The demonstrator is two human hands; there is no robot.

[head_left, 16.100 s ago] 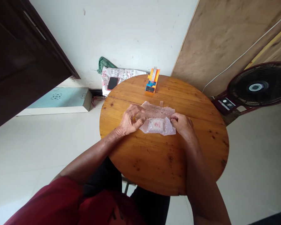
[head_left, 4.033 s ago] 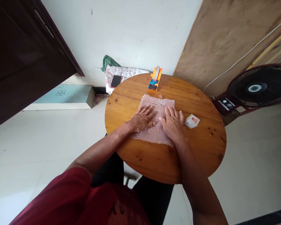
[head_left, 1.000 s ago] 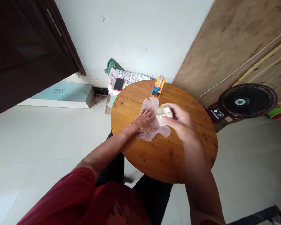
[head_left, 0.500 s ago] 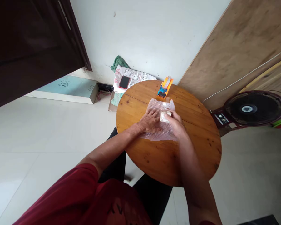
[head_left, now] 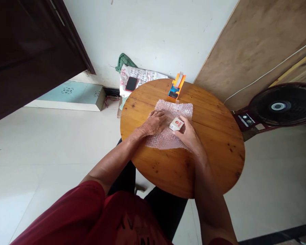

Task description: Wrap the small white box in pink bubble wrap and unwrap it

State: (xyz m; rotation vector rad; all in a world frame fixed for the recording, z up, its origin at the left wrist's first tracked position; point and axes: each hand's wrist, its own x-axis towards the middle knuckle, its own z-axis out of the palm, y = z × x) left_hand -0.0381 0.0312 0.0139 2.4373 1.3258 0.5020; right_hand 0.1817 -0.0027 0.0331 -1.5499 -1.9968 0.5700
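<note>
I note left hand point(head_left: 156, 123) resting unclenched, likely steadying bubble wrap point(head_left: 165, 140); right hand point(head_left: 189, 135) brackets small box point(head_left: 176, 124), grip uncertain.

Dk red tee point(head_left: 112, 214) w/ short slvs point(head_left: 90, 194), blk lettering point(head_left: 124, 223), blk pants point(head_left: 165, 209)

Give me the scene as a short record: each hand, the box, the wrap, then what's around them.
Left hand: palm down on the wrap
Right hand: fingers around the right side of the box; firmness of grip unclear
Box: over the wrap, between the hands, red mark facing up
Wrap: spread on the table
Tape dispenser: near the table's far edge
Phone: on the printed sack
Fan: right of the table
</note>
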